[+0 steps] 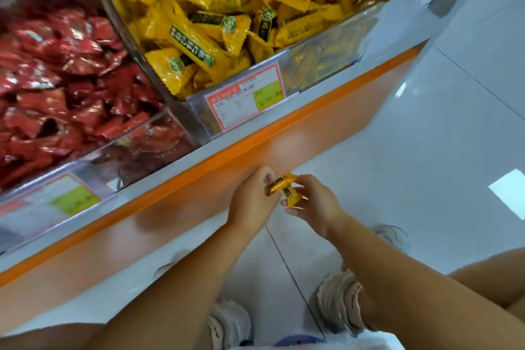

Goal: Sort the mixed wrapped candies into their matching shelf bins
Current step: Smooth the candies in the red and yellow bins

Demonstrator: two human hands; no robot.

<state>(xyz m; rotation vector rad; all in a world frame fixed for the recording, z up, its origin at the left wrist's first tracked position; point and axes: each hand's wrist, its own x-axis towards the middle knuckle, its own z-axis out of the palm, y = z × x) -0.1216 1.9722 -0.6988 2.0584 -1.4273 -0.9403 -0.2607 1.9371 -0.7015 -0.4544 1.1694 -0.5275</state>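
Note:
Below the shelf edge, my left hand [251, 202] and my right hand [316, 207] hold yellow wrapped candies [284, 189] between them. The left hand pinches one gold-yellow piece; the right hand's fingers curl round another with a dark label. Up on the shelf, a clear bin [326, 65] is heaped with matching yellow candies [216, 8]. To its left stands a bin of red wrapped candies [56, 79], blurred by motion.
A red-and-green price tag [245, 98] hangs on the yellow bin's front, another [56, 202] on the red bin. An orange shelf edge [216, 165] runs diagonally above my hands. White tiled floor [426, 150] and my shoes [341, 304] lie below.

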